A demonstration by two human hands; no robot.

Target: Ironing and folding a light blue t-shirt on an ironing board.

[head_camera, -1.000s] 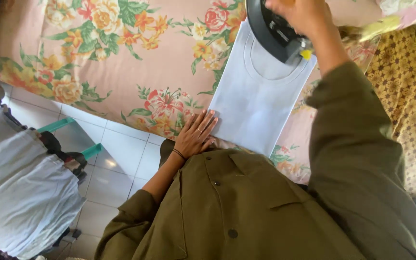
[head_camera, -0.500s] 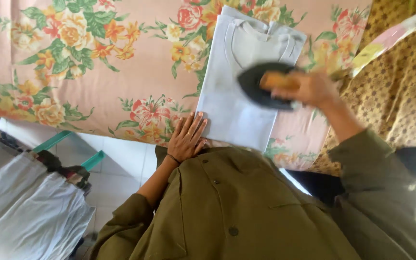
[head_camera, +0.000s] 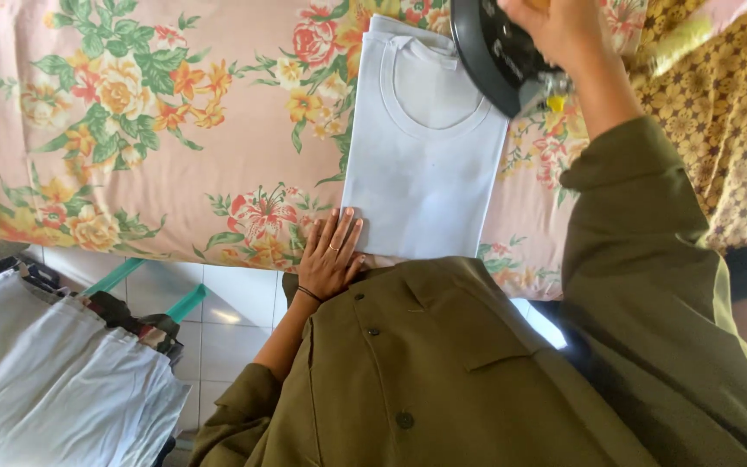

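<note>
From the head view, the right hand (head_camera: pixel 564 30) was wrapped around the handle of a black iron (head_camera: pixel 499 56), gripping it closed, with the iron tipped so its dark soleplate faced the camera. Just below and left of that grip lay a white shirt (head_camera: pixel 421 164), folded into a narrow oblong, collar end nearest the iron; the iron's lower edge overlapped the shirt's upper right corner, though whether it touched the cloth could not be told. The shirt lay on a pink floral sheet (head_camera: pixel 157 130), which spread far to the left of both hands.

The left hand (head_camera: pixel 332 255) lay flat and open, fingers spread, holding nothing, pressing on the shirt's near left corner. It wore a ring and a thin dark wristband. Both arms were in olive sleeves (head_camera: pixel 633 225).

Right of the iron hand lay a yellow patterned cloth (head_camera: pixel 728 130). Below and left of the flat hand, past a strip of tiled floor (head_camera: pixel 235 311), sat a stack of white garments (head_camera: pixel 54 380).
</note>
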